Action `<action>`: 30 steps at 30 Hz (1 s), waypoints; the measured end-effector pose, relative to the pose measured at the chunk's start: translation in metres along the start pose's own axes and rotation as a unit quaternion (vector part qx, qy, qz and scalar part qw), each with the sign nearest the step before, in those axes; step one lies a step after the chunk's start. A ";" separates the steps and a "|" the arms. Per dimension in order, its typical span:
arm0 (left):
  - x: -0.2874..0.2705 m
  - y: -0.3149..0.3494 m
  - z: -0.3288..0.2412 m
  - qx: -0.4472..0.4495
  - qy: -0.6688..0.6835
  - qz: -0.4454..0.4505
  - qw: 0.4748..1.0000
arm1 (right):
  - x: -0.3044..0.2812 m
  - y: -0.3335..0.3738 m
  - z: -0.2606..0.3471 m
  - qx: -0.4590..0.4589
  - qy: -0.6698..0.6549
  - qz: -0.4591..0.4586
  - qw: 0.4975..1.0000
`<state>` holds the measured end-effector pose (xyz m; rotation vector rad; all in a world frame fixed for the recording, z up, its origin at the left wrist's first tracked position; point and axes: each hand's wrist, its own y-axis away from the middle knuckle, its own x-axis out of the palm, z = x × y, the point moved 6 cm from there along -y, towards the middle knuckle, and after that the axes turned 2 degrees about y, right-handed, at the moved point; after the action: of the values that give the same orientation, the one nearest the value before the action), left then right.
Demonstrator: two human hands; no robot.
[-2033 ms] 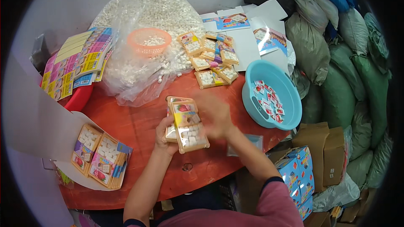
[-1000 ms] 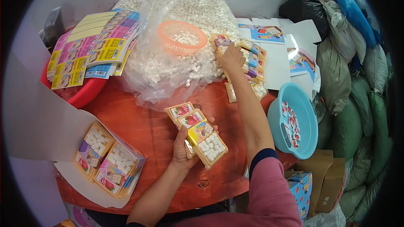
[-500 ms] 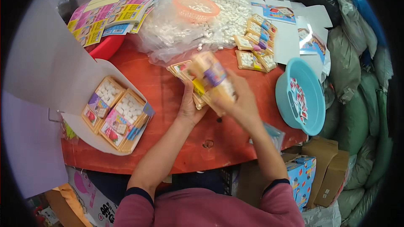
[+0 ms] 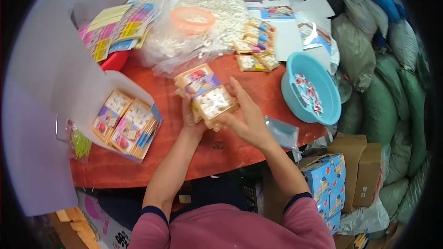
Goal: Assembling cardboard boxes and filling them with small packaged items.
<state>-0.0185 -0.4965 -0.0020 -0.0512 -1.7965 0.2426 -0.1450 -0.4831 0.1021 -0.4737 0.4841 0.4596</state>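
Note:
A short stack of shallow tan trays (image 4: 214,101) is gripped in my left hand (image 4: 189,119), its fingers mostly hidden beneath. The top tray holds small white marshmallow-like pieces under a purple band, beside a strawberry-printed label. My right hand (image 4: 251,122) rests at the stack's right near corner, thumb against the edge and fingers stretched out along the side. To my left, a white carton (image 4: 131,80) lies with its open side toward me, and similar filled trays (image 4: 137,116) stand in it.
A clear bag of white pieces (image 4: 226,14) with a pink basket (image 4: 193,22) lies at the back. More filled trays (image 4: 256,41) sit beside printed card sheets (image 4: 288,41). A blue basin (image 4: 291,99) with small sachets stands right. Printed cards (image 4: 117,27) rest on a red tub (image 4: 115,61).
The tray pack in my right hand has come down onto the stack in my left. My right hand has loosened, its fingers now straighter. The view has shifted slightly.

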 end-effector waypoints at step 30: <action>-0.014 -0.016 0.004 -0.101 0.090 0.005 0.991 | -0.054 -0.072 -0.019 -0.225 0.332 -0.035 0.915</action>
<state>-0.0178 -0.5146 -0.0132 -0.2198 -1.6351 0.0594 -0.1570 -0.5665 0.1392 -1.1053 1.0221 0.3303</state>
